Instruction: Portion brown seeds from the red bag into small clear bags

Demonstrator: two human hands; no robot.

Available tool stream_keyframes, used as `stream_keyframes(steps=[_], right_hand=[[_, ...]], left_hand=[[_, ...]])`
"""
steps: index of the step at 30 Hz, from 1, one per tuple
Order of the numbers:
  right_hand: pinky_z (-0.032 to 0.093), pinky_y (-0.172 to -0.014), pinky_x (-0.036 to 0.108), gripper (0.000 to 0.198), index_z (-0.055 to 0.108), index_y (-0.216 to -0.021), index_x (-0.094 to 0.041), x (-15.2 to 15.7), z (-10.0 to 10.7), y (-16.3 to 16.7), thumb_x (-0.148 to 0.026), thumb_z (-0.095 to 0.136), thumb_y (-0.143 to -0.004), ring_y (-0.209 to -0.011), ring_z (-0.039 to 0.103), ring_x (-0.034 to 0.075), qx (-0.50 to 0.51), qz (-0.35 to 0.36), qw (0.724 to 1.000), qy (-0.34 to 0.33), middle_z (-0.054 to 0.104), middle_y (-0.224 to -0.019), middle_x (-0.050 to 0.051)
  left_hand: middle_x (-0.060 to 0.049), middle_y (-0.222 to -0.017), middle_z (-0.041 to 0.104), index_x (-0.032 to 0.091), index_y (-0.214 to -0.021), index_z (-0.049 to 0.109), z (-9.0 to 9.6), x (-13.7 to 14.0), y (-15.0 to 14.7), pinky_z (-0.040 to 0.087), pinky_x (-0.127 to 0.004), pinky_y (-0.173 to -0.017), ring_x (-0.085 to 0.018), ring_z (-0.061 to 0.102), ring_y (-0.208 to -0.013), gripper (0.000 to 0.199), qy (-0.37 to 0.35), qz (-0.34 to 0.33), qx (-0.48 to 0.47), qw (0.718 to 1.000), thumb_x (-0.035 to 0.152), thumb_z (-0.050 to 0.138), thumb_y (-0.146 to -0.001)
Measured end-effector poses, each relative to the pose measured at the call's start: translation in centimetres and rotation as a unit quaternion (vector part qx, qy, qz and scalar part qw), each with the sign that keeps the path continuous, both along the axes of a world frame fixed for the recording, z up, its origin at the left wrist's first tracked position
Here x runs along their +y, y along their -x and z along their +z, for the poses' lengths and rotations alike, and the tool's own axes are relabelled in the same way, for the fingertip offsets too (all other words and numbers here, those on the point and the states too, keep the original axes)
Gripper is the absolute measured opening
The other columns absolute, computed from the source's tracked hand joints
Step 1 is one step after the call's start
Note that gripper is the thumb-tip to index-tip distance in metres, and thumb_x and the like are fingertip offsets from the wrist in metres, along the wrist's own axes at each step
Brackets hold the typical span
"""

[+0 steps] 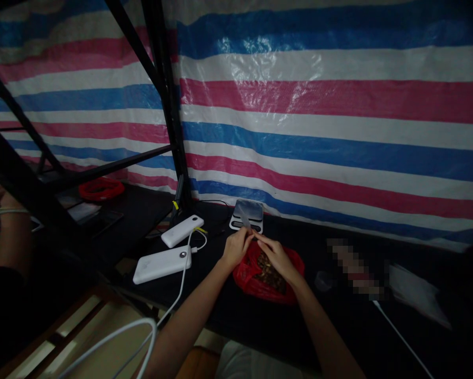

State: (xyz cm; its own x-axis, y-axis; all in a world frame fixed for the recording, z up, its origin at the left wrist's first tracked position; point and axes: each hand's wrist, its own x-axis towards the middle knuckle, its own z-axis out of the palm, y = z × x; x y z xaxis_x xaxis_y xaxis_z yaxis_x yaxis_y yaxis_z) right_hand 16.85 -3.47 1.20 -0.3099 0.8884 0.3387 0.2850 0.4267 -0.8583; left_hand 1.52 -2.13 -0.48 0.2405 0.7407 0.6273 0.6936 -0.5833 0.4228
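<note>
My left hand [237, 247] is closed in a pinch on a narrow translucent plastic strip [244, 216], perhaps a small bag; its lower end is hidden by the fingers. Fingertips of my right hand [276, 257] meet the left ones at the same spot, pressed together; whether they also grip the plastic is hard to see. Below both hands lies an open red plastic bag [246, 279] full of small brown and tan pieces [271, 271]. Just beyond the fingers sits a small digital scale [255, 209] with a dark top and a white front.
To the left are two white power banks [163, 264] with a white cable [177, 297]. At right lie a small clear cup [323, 280], a blurred-out object [354, 268] and clear plastic bags [415, 292]. A black metal frame [169, 116] separates a co-worker's arm [11, 237] and another red bag [101, 188].
</note>
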Motion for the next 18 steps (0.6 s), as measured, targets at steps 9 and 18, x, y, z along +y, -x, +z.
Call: stream_keyframes(steps=[9,18], right_hand=[[0.042,-0.089,0.037,0.029,0.063,-0.101,-0.021,-0.22,0.66,-0.30,-0.034,0.056,-0.076,-0.097,0.058,0.022,0.027,-0.055,0.998,-0.016,0.065,-0.103,0.005],[0.048,-0.074,0.030,0.018,0.067,-0.086,-0.022,-0.52,0.68,-0.05,-0.030,0.055,-0.076,-0.079,0.063,0.019,-0.043,-0.106,0.991,-0.075,0.069,-0.086,0.003]], left_hand=[[-0.004,-0.082,0.063,0.017,-0.093,0.051,-0.29,-0.13,-0.04,0.047,-0.022,-0.065,-0.013,0.061,-0.070,0.016,-0.051,-0.041,0.017,0.998,0.022,0.036,-0.087],[-0.003,-0.073,0.062,0.016,-0.083,0.056,-0.45,-0.22,0.09,0.047,-0.022,-0.062,-0.013,0.060,-0.065,0.022,-0.063,-0.070,0.034,0.995,0.028,0.038,-0.087]])
